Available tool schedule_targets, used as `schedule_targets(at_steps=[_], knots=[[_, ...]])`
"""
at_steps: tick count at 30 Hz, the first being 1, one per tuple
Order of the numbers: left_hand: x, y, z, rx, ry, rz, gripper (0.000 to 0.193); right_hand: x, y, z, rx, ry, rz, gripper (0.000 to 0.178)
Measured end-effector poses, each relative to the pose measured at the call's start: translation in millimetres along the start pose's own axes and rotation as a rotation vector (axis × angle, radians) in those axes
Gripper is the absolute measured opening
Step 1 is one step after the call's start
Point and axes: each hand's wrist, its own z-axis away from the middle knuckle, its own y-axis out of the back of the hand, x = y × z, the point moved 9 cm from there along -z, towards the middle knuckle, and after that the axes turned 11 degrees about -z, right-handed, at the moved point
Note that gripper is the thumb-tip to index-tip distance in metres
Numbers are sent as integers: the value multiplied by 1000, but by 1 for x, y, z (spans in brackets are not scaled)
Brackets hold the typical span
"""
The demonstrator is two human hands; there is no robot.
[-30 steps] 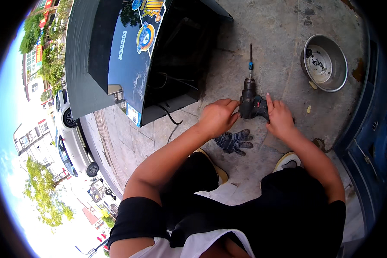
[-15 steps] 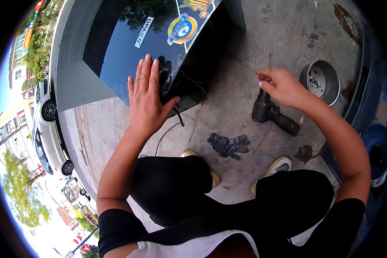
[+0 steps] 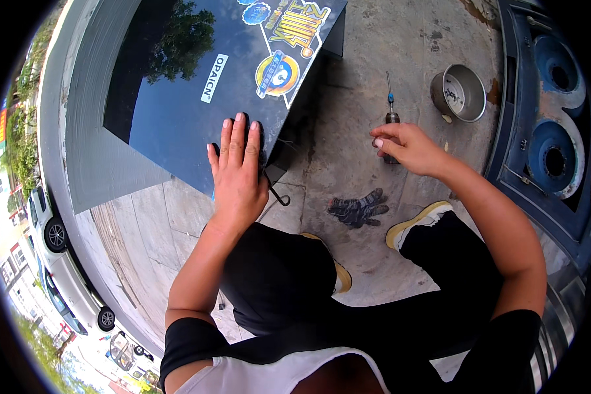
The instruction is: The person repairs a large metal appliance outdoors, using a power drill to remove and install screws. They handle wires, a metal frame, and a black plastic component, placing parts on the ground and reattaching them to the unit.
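My left hand point(image 3: 236, 171) lies flat, fingers stretched, on the near edge of a glossy dark panel point(image 3: 171, 125) with stickers. A black cable point(image 3: 281, 197) curls out beside its wrist. My right hand point(image 3: 410, 150) hovers over a dark power drill point(image 3: 392, 159), its thumb and fingers pinched together. A tiny dark thing may be between the fingertips; I cannot make it out. The drill lies on the ground with a long thin bit point(image 3: 389, 85) with a blue collar pointing away; my hand hides much of its body. A grey knit glove point(image 3: 358, 209) lies between my feet.
A round metal bowl point(image 3: 463, 88) with small dark pieces in it stands beyond my right hand. A blue two-burner stove point(image 3: 538, 141) stands along the right side. Parked cars point(image 3: 65, 262) are at the far left, past the pavement.
The view has shifted, bringing more of the panel and stove in. My right hand now covers more of the drill. My right foot has turned outward. My left hand stays flat on the panel.
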Motion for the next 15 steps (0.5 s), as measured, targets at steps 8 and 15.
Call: schedule_targets(at_steps=[8,15], knots=[[-6,-16,10,24,-27,-33,82,24,-40,-92,136,130,-705,47],[-7,-18,7,103,-75,16,78,11,-50,-198,321,179,-1683,26]])
